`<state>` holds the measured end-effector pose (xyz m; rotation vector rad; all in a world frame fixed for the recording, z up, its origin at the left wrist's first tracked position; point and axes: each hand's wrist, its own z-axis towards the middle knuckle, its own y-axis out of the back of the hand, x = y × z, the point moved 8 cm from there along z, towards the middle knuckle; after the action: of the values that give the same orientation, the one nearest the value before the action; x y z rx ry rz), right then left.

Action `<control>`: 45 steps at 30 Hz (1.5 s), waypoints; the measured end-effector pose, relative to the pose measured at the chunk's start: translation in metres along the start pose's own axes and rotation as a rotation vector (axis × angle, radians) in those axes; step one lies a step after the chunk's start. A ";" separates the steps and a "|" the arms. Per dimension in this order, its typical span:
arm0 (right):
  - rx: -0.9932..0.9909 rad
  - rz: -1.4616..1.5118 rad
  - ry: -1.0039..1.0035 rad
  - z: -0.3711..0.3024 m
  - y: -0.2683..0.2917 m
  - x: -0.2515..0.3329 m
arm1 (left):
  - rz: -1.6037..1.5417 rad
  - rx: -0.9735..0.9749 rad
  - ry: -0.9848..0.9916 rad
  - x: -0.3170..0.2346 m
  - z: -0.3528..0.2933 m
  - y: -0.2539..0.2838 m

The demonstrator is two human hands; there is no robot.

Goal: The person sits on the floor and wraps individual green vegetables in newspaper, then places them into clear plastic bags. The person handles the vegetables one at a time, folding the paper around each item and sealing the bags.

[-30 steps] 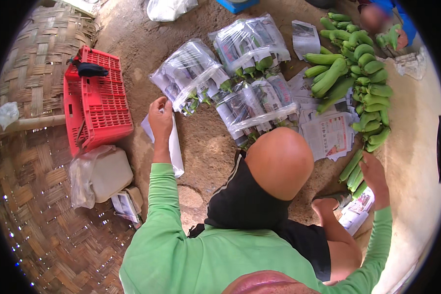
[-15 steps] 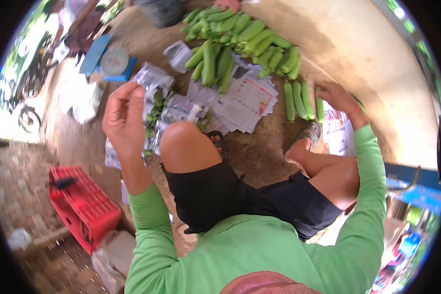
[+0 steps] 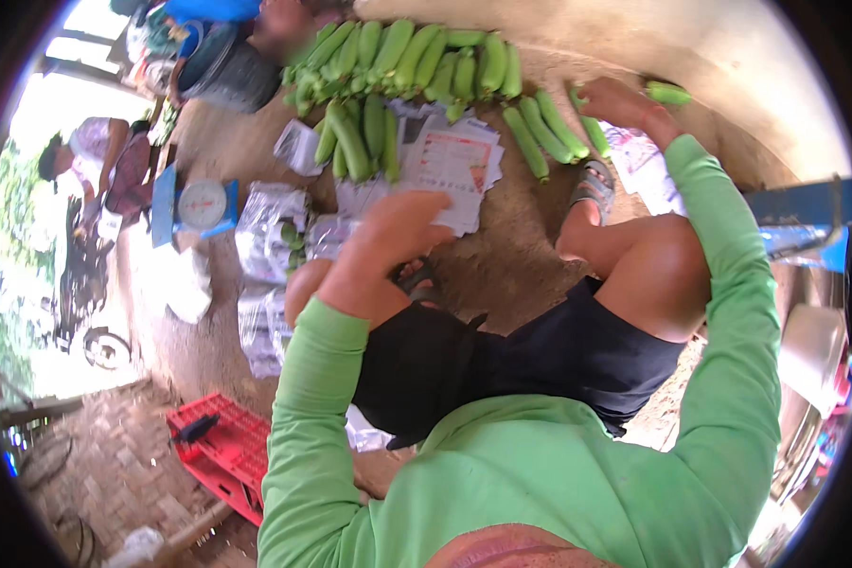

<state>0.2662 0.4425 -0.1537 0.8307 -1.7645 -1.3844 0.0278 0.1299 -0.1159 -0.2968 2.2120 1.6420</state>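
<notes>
My right hand (image 3: 620,104) reaches out at the far right, its fingers curled around the far end of a long green gourd (image 3: 592,131). That gourd lies on the ground beside several others like it (image 3: 544,131). Slightly blurred, my left hand (image 3: 383,248) hovers over my left knee with fingers stretched out and the thumb apart; nothing shows in it. Beyond it lie loose printed paper sheets (image 3: 459,175), with green gourds (image 3: 350,142) at their far edge. A long heap of gourds (image 3: 402,62) stretches behind them.
Newspaper-wrapped bundles (image 3: 273,218) lie left of my knee. Further left are a blue scale (image 3: 202,204), a white bag (image 3: 189,284) and a red crate (image 3: 227,440). A dark bucket (image 3: 229,71) stands far left, another person (image 3: 104,156) beyond. One gourd (image 3: 667,93) lies near the wall.
My left hand has swung right and inward from beside the wrapped bundles, its fingers now stretched out. My right hand stays at the end of the same gourd. The whole view has turned.
</notes>
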 end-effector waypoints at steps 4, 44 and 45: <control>0.230 0.107 0.000 0.018 -0.037 0.040 | -0.065 0.105 -0.209 -0.036 0.009 -0.061; 0.087 0.491 -0.373 -0.021 0.010 -0.002 | 0.026 0.279 -0.336 -0.151 -0.035 -0.071; 0.116 0.465 -0.320 -0.018 0.016 0.008 | 0.068 0.312 -0.303 -0.140 -0.036 -0.080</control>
<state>0.2764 0.4302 -0.1345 0.2289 -2.1289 -1.1512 0.1798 0.0646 -0.1195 0.1056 2.2137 1.2482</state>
